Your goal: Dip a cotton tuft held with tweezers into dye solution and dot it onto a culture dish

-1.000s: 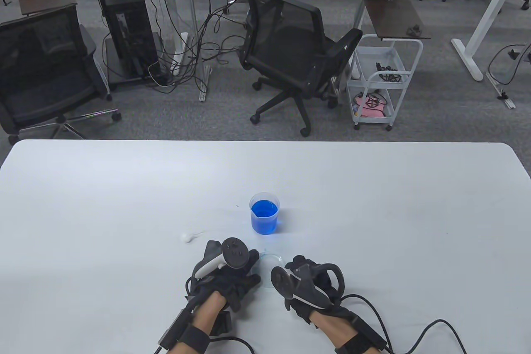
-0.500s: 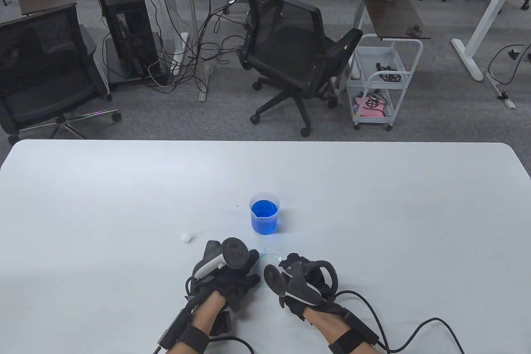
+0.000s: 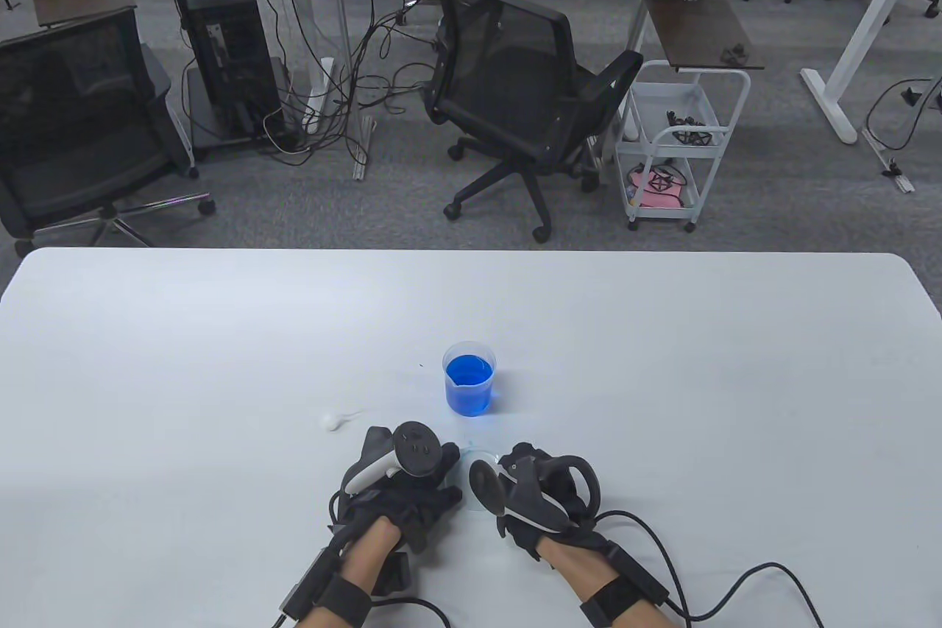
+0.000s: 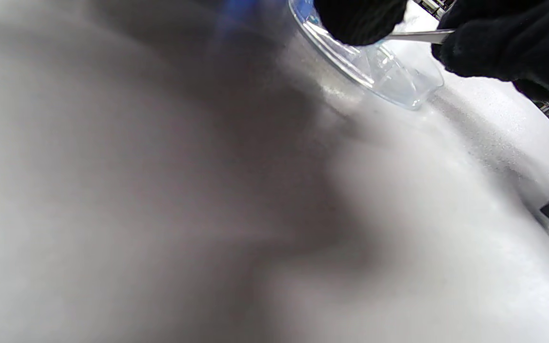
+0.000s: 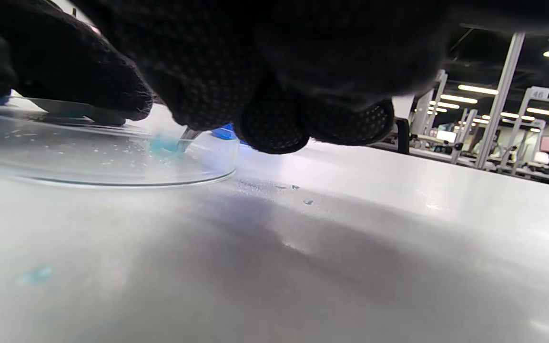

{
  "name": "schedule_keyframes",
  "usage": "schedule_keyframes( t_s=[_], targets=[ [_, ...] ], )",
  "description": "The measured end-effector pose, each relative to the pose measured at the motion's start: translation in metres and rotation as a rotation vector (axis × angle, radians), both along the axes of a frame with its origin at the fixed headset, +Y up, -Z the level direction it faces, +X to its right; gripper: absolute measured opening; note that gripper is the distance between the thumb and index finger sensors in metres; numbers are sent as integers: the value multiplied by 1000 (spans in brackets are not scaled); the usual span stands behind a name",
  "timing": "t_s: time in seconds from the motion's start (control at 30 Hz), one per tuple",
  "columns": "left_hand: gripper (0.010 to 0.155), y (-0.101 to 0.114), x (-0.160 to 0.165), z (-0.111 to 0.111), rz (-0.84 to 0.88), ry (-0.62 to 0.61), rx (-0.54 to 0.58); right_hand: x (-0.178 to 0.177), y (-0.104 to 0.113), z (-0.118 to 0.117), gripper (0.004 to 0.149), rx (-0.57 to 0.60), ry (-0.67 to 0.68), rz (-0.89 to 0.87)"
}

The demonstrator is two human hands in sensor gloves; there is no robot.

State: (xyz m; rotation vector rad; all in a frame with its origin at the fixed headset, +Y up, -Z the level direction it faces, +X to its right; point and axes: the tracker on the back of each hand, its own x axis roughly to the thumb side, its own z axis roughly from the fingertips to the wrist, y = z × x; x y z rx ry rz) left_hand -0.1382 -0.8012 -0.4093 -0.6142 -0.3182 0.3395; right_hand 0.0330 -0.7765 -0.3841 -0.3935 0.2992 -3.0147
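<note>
Our right hand [image 3: 541,492] pinches thin metal tweezers [image 5: 189,134], tips angled down into the clear round culture dish [image 5: 88,162], blue-stained cotton tuft [image 5: 162,144] pressed inside. Left hand [image 3: 405,484] fingers touch the dish rim. Beyond the dish: blue-filled beaker [image 3: 469,378].

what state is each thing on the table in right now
beaker: upright, holding blue dye
culture dish: flat on the table, open, left hand at its rim
cotton tuft: dyed blue, down in the dish at the tweezers tip
right hand: holds the tweezers
spare cotton: white, lying loose
</note>
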Motion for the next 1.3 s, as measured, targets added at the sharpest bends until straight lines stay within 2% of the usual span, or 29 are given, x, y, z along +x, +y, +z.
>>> schedule_keyframes(
  t_s=[0.27,0.6,0.87,1.3],
  targets=[
    [70,0,0,0,-2,2,-4,13,15,4,42,24,-18,-54],
    [70,0,-1,-1,-2,3,-4,10,-1,6,42,-16,-3,0],
    [70,1,-1,-1,-1,4,-5,14,16,17,42,24,15,-60],
    [70,1,-2,-2,1,7,-4,8,1,19,42,-20,35,-11]
  ],
)
